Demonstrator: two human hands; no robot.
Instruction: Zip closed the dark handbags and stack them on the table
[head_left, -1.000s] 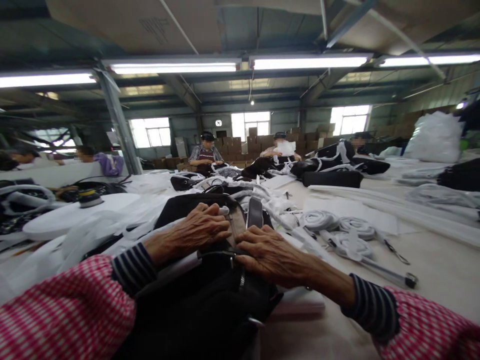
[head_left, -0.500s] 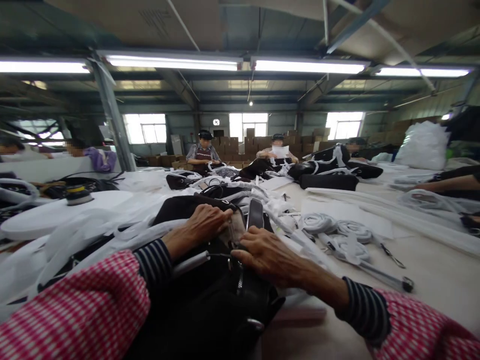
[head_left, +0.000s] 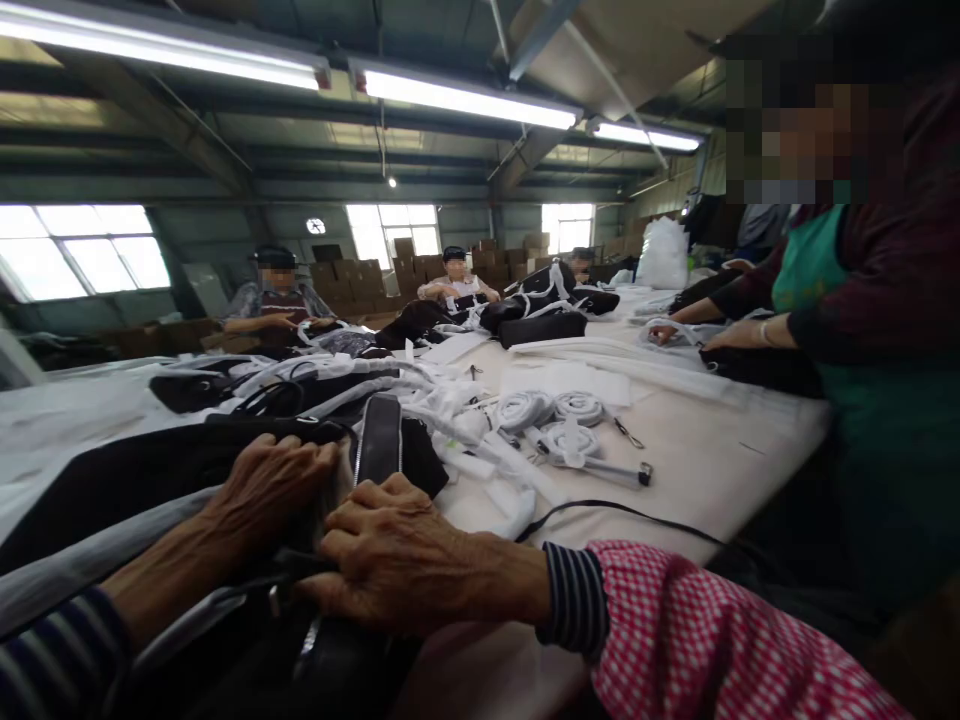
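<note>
A black bag (head_left: 360, 660) with metal zippers lies right in front of me, its opening between my two hands. My left hand (head_left: 274, 490) is closed over the far left edge of that opening, knuckles up. Gripping the right edge beside the zipper, my right hand (head_left: 405, 560) has its fingers curled and its thumb pointing left. Pale lining shows in the gap between the hands. Beyond my right hand a black zippered flap (head_left: 380, 440) stands up from the bag. A white-wrapped strap (head_left: 97, 560) runs under my left forearm.
Coiled white-wrapped straps (head_left: 525, 408) and a metal clasp (head_left: 628, 433) lie on the table (head_left: 697, 460) to the right. A black cord (head_left: 622, 508) crosses the table edge. A co-worker in a green apron (head_left: 810, 265) stands at right; others sit across, near black bags (head_left: 544, 328).
My view has swung to the right, bringing the green-aproned co-worker into sight. Both hands keep their hold on the bag's opening.
</note>
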